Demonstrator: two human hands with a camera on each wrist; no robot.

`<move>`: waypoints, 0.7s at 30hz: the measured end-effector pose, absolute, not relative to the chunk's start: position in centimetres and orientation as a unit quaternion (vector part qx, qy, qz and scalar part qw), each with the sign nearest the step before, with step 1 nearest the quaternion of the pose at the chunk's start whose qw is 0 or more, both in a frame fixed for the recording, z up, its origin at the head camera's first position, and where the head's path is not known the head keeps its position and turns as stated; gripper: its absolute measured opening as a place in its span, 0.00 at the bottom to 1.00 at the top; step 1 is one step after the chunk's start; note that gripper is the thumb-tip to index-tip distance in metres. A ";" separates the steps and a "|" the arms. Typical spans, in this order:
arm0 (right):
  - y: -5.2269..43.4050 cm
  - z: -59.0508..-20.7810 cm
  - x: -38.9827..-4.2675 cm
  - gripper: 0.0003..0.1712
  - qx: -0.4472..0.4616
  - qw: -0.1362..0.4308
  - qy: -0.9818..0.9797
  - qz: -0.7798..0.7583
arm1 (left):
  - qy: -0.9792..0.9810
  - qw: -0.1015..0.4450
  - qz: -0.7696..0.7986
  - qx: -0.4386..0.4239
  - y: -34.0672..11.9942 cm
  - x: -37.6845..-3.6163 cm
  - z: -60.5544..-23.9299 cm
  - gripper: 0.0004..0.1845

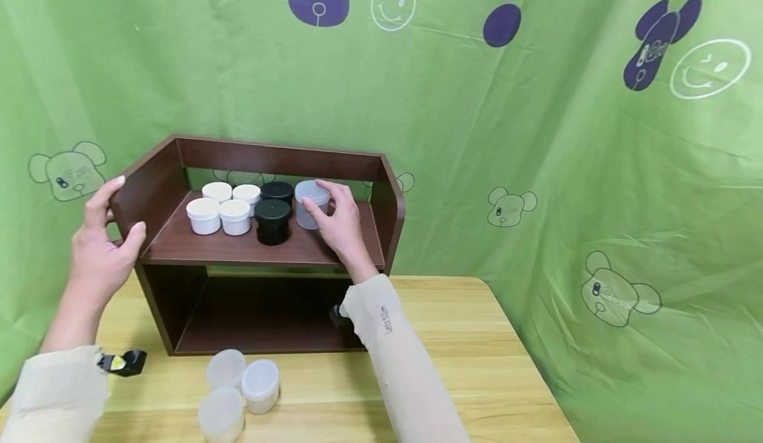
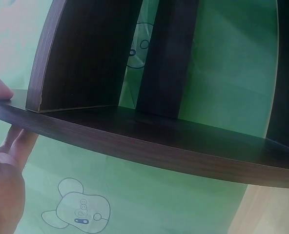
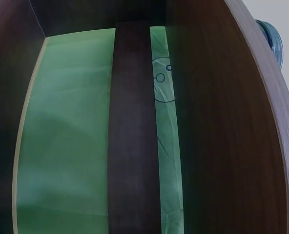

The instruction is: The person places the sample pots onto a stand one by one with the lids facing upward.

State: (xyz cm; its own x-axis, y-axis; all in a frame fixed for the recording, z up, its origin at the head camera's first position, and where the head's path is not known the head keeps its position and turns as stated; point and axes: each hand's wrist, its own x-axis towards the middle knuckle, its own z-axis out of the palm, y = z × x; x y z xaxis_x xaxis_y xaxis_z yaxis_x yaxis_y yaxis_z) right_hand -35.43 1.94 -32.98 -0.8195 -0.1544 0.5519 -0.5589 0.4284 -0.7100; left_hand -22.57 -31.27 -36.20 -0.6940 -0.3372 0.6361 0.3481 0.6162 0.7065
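On shelf (image 1: 238,247): four white jars (image 1: 204,216), two black jars (image 1: 273,221), one clear jar (image 1: 310,202).

A green cloth backdrop (image 1: 536,165) printed with purple bears, pale bear outlines and smiley faces hangs behind and to the right of the scene. In front of it stands a light wooden tabletop (image 1: 453,363), evenly lit, its far right corner rounded.
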 end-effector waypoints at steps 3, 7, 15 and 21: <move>1.9 -33.0 -35.4 0.30 0.217 0.205 -0.822 0.485 | -0.810 0.391 -0.438 -0.004 -31.2 -22.5 -36.2 0.38; 1.9 -33.0 -35.4 0.30 0.216 0.201 -0.824 0.484 | -0.811 0.387 -0.439 0.000 -31.1 -22.5 -36.3 0.38; 1.9 -33.1 -35.4 0.30 0.218 0.195 -0.821 0.490 | -0.811 0.387 -0.438 -0.003 -31.2 -22.5 -36.2 0.38; 1.8 -33.0 -35.5 0.30 0.217 0.194 -0.821 0.491 | -0.812 0.387 -0.437 -0.003 -31.4 -22.6 -36.1 0.37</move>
State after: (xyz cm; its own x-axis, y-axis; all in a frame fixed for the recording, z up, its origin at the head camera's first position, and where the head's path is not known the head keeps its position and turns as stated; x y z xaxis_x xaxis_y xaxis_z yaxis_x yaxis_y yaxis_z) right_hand -35.52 1.83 -33.01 -0.8307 -0.1652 0.5316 -0.5465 0.4243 -0.7220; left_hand -22.55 -31.39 -36.11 -0.7005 -0.3334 0.6309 0.3424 0.6187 0.7071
